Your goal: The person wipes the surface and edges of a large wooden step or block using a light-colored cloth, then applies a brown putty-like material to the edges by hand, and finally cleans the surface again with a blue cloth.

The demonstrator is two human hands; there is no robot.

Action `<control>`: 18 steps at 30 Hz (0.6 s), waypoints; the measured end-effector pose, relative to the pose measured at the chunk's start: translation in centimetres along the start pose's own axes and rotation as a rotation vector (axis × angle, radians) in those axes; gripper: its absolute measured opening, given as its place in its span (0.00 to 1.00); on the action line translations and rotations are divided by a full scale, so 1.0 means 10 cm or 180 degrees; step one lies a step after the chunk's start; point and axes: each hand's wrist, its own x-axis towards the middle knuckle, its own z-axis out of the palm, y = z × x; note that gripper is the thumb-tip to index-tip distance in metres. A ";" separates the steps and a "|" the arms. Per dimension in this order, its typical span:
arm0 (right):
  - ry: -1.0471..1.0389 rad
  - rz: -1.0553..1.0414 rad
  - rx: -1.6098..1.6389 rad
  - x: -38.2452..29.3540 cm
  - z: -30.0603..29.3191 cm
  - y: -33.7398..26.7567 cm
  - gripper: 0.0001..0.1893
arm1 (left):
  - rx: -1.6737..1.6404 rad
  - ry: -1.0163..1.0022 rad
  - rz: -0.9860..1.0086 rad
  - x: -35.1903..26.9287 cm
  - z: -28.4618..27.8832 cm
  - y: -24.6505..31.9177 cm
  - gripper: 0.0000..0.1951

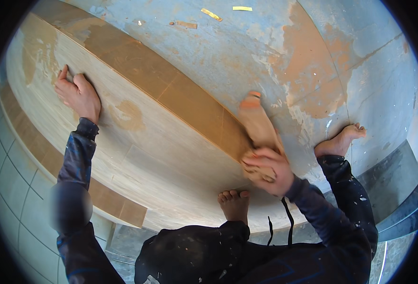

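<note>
My left hand (79,95) rests on the pale, streaked tile surface (166,152) at the left. Its index finger is stretched out, the others are partly curled, and I see nothing in it. My right hand (274,174) is closed around a long, flat tan thing (257,120) with an orange end, blurred by motion, so its kind is unclear. This thing lies across the near end of the long brown tiled strip (169,88), which runs diagonally from the upper left. Wet-looking tan smears (127,114) mark the pale surface near my left hand.
Beyond the brown strip, the blue-grey floor (216,53) bears tan residue (312,71) and small scraps (211,14). One bare foot (340,140) stands at the right, another (234,204) on the pale surface. A lower brown edge and square pale tiles (20,177) lie at the left.
</note>
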 end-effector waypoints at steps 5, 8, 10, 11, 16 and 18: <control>0.0217 0.0062 -0.0375 -0.60 0.07 0.12 0.32 | -0.0063 -0.0055 -0.0041 -0.06 -0.01 0.05 0.23; 0.0127 -0.0483 -0.0280 0.27 0.05 -0.06 0.33 | -0.0185 -0.0024 -0.0065 -0.06 0.03 0.13 0.23; 0.0037 -0.1079 -0.0051 1.09 0.06 -0.25 0.33 | -0.0132 0.0111 -0.0034 -0.04 0.00 0.16 0.23; 0.0073 -0.1404 0.0059 1.54 0.09 -0.37 0.33 | -0.0096 0.0040 -0.0098 -0.05 0.00 0.17 0.23; 0.0308 -0.1966 0.0253 3.21 0.25 -1.02 0.29 | -0.0099 -0.0052 -0.0263 -0.01 -0.06 0.27 0.24; 0.0460 -0.2046 0.0522 3.71 0.34 -1.20 0.24 | -0.0021 -0.0114 -0.0215 -0.01 -0.06 0.22 0.25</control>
